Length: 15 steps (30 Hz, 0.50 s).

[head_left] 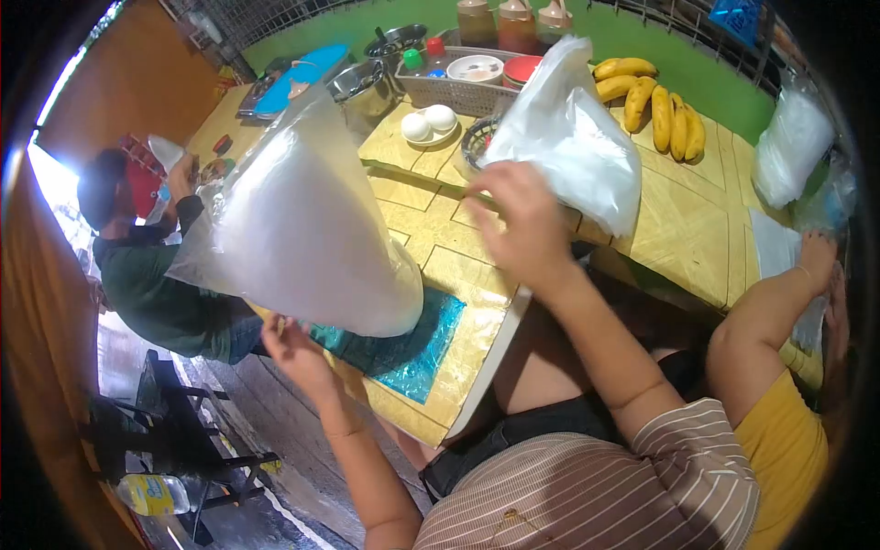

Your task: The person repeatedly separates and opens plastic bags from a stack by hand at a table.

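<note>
L hand [295, 353] nr tall bag [316, 211], R hand [524, 222] by white bag [573, 137], hands apart.

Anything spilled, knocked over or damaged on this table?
Nothing clearly stands out. The eggs sit together, the bananas lie grouped, and no spill shows. The blue plastic beside the large white bag looks wrinkled, which seems harmless.

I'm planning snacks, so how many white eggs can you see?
2. The left egg and the right egg sit side by side on a small dish, near the basket. The left bag or right bag may hide more.
</note>
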Tool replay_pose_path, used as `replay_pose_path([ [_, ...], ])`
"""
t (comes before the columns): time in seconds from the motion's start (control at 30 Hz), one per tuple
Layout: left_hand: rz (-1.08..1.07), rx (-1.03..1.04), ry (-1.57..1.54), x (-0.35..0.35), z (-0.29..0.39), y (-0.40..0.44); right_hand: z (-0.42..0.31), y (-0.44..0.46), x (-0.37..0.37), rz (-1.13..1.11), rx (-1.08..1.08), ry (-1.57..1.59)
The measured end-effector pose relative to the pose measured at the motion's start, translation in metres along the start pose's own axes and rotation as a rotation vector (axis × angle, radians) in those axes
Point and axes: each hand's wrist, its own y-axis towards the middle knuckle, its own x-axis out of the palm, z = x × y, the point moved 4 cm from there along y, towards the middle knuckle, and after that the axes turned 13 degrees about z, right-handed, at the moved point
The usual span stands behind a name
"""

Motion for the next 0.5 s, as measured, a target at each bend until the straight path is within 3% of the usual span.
replay_pose_path([
  [0.03,-0.003,-0.003,0.003,0.003,0.015,0.000,0.008,0.006,-0.018,0.071,-0.009,-0.071],
  [0.1,0.194,0.238,0.234,0.000,0.048,0.002,0.024,0.015,-0.045,0.000,-0.015,-0.206],
  [0.13,0.190,0.234,0.237,0.004,0.056,-0.001,0.033,0.016,-0.051,-0.043,-0.025,-0.243],
  [0.2,0.273,0.606,0.183,0.015,0.085,-0.014,0.048,0.012,-0.057,-0.075,-0.003,-0.267],
  [0.23,0.270,0.606,0.173,0.023,0.093,-0.020,0.055,0.011,-0.057,-0.099,0.010,-0.286],
  [0.3,0.219,0.933,0.107,0.041,0.118,-0.045,0.063,0.006,-0.056,-0.125,0.017,-0.279],
  [0.33,0.214,0.938,0.095,0.047,0.123,-0.050,0.066,0.002,-0.056,-0.160,0.029,-0.269],
  [0.4,-0.089,0.988,-0.211,0.066,0.135,-0.064,0.065,-0.001,-0.057,-0.108,0.014,-0.252],
  [0.5,-0.307,0.778,-0.180,0.117,0.140,-0.083,0.068,-0.004,-0.058,-0.080,0.050,-0.195],
])
